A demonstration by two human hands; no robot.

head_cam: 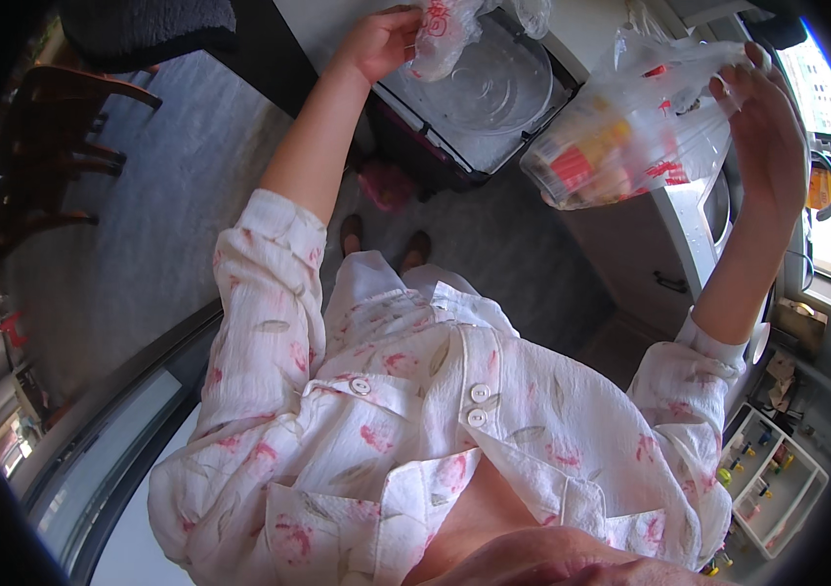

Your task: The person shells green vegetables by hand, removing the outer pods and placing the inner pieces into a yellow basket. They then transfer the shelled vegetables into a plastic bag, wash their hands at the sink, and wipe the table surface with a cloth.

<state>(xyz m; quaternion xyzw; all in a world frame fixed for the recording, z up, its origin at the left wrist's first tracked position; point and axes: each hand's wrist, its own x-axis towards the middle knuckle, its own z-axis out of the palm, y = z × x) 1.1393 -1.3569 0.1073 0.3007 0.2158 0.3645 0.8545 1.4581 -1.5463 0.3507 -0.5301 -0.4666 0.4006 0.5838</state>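
My left hand (384,45) pinches a crumpled clear plastic bag (446,38) with red print at the top of the view. The bag hangs over a round clear dish or lid (492,80), which lies on a dark-sided bin or box (415,143). At the right, my right hand (771,132) grips the upper end of a larger see-through plastic bag (679,139) with red print. Inside this bag, a clear container (569,165) with a red and yellow label lies tilted; other contents are blurred by the film.
A cabinet (620,249) with a dark handle stands at the right below a wet counter edge (683,220). A pink bag or cloth (386,184) lies on the floor near my feet. Wooden chairs (56,132) are at the left. A white divided rack (774,476) sits lower right.
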